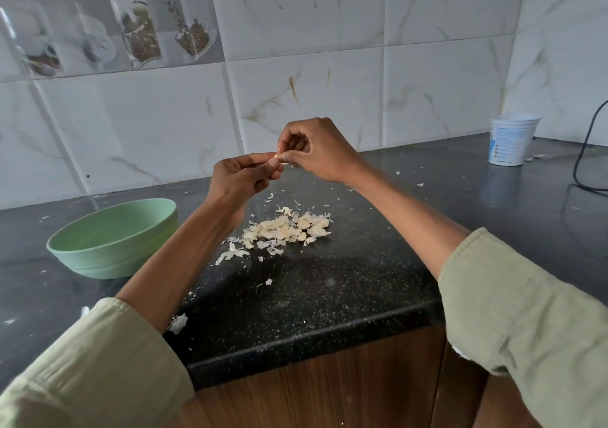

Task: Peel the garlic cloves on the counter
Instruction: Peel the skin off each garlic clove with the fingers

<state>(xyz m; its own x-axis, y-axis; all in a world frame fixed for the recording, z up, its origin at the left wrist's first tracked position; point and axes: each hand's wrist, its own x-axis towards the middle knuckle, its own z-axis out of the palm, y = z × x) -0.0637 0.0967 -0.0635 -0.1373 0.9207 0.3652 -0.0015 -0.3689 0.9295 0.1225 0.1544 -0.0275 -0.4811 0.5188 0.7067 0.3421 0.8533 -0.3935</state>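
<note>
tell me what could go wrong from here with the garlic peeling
1. The left hand and right hand pinch one small garlic clove in mid-air; it could slip and drop onto the counter or past its front edge.
2. Skins in the garlic pile mix with cloves, so unpeeled ones may be missed.
3. The green bowl sits close to the left forearm and could get nudged.

Black speckled stone counter (pixel 329 296), wood-fronted below, bearing: one pale green bowl (pixel 113 240) at left; a central heap of garlic cloves (pixel 289 228) mixed with papery skins (pixel 230 254), flakes scattered outward; a white plastic tub (pixel 511 139) and black cable (pixel 584 157) far right.
</note>
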